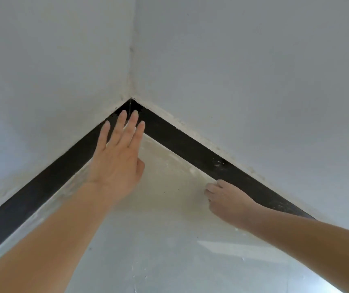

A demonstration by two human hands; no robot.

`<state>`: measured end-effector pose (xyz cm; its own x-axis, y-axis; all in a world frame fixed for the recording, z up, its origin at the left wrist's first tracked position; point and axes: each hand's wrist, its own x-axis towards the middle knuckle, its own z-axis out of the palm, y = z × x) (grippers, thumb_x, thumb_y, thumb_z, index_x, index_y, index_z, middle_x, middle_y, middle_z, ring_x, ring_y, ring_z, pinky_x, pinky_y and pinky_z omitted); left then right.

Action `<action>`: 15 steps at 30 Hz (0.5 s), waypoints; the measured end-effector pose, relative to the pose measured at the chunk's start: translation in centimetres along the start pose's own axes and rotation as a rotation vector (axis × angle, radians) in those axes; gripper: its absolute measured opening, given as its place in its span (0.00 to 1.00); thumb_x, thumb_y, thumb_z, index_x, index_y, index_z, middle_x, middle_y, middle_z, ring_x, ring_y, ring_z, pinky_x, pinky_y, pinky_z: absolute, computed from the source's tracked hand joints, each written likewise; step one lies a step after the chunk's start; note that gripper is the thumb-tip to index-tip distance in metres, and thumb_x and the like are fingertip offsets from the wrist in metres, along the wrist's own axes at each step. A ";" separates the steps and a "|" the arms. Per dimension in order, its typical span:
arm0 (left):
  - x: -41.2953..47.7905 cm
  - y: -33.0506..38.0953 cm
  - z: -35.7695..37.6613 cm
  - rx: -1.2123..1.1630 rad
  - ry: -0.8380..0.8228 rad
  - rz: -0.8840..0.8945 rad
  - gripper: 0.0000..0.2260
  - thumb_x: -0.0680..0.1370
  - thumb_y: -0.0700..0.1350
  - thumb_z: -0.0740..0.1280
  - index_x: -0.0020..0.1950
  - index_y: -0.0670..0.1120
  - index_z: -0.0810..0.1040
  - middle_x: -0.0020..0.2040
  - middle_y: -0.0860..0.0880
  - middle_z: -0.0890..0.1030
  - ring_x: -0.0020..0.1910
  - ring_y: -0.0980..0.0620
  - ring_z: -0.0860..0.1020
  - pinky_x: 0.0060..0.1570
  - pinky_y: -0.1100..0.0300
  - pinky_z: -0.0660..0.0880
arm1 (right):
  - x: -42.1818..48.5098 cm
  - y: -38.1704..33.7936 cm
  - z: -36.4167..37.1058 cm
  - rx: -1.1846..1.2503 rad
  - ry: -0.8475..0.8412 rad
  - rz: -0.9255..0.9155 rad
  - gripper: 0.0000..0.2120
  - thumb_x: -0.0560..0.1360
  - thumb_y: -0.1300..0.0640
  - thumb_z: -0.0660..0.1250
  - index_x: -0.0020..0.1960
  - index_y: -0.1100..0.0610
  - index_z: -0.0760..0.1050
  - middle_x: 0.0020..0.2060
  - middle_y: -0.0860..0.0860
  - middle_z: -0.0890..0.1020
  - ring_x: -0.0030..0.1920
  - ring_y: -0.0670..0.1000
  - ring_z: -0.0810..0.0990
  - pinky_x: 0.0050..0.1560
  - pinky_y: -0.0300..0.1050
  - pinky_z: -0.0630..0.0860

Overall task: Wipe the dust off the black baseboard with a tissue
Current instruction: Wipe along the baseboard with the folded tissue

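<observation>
A black baseboard (179, 142) runs along both white walls and meets in the corner. White dust smears (219, 162) mark its right stretch. My left hand (116, 161) is spread flat, fingers straight, with the fingertips over the baseboard at the corner. My right hand (226, 199) lies low on the floor at the foot of the right stretch, fingers curled. A small pale bit of tissue (211, 182) shows at its fingertips; the rest is hidden under the hand.
Two white walls (253, 70) close off the corner. The pale floor (169, 240) is dusty, with white specks and a crumbly plaster edge along the top of the baseboard.
</observation>
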<state>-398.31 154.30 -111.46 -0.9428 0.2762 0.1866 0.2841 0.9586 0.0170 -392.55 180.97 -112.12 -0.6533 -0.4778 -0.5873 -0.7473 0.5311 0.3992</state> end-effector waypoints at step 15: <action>4.8 6.7 3.3 0.022 -0.176 0.336 0.33 0.79 0.43 0.52 0.72 0.47 0.29 0.76 0.50 0.31 0.75 0.50 0.32 0.72 0.48 0.35 | 2.6 3.6 -0.4 -0.178 0.368 0.203 0.14 0.69 0.65 0.58 0.36 0.53 0.82 0.42 0.48 0.81 0.50 0.51 0.79 0.42 0.43 0.70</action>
<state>-401.48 162.24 -113.72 -0.8137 0.5812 0.0063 0.5806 0.8133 -0.0378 -397.00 181.35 -111.97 -0.7640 -0.6105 -0.2087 -0.5881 0.5260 0.6143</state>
